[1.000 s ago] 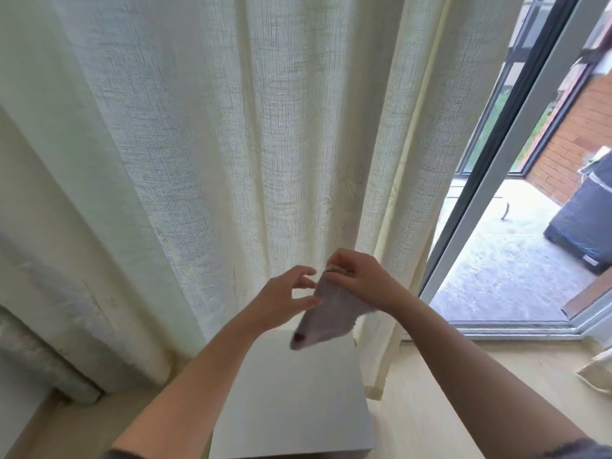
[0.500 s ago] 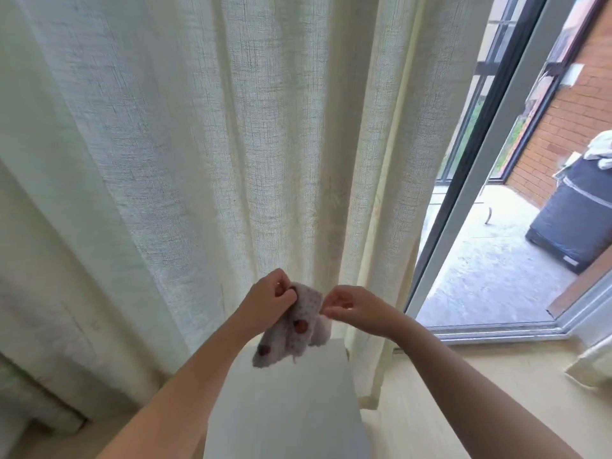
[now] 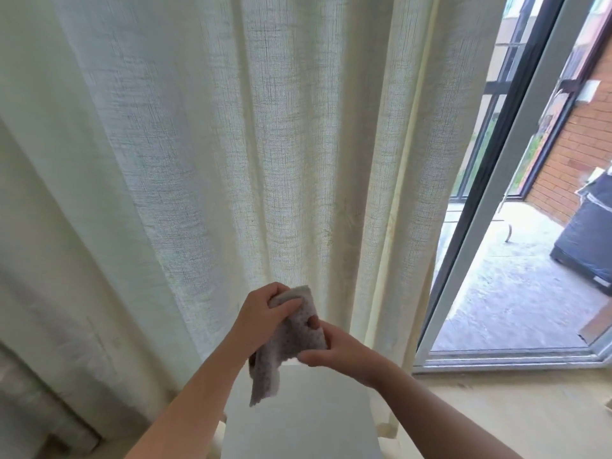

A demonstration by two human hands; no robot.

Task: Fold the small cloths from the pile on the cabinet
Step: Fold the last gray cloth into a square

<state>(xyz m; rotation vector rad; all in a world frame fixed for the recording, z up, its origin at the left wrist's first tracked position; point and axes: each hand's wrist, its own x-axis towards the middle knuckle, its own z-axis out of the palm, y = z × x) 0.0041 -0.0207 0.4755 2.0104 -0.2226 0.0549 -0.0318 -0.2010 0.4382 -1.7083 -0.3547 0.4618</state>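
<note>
Both forearms extended over cabinet (image 3: 298, 422): left hand (image 3: 265, 314) grips cloth (image 3: 291, 339) top, right hand (image 3: 339, 351) pinches its side.

We see one small cloth (image 3: 294, 339): pale grey-pink, speckled with small dark dots, thin and limp. It's off the surface, up in the air over the far edge of the cabinet (image 3: 304, 415). Its top end is bunched in our left hand (image 3: 265, 313), and our right hand (image 3: 334, 346) pinches its right edge. It's partly doubled over, and one loose end hangs down-left in front of the cabinet top. The cabinet top is plain white, flat and square-cornered.
</note>
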